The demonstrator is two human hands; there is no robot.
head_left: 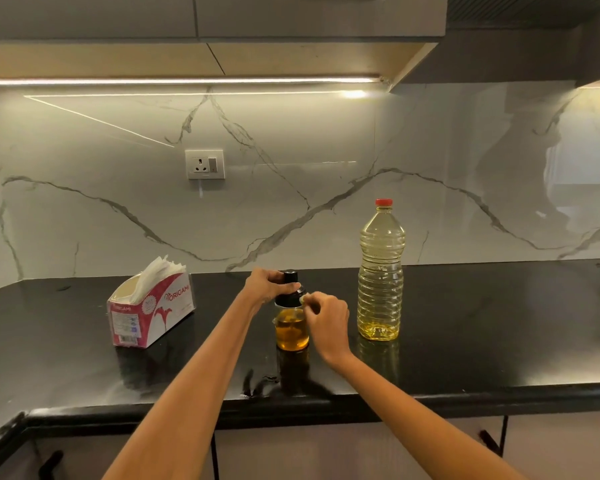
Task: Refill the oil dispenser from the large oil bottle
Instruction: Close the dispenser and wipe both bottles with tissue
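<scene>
Hands, left (264, 285) and right (326, 317), gripping round glass oil dispenser (291, 323) beside ribbed plastic oil bottle (381, 271).

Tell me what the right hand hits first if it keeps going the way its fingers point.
Probably the oil dispenser: the right hand points left at its black top, fingertips seemingly already touching it.

A single head-worn, wide-angle view looks forward and slightly down across the black countertop (465, 341) toward the marble backsplash (291, 140). Both forearms reach in from the lower edge; the upper cabinets (222, 15) appear bowed, probably from lens distortion.
</scene>
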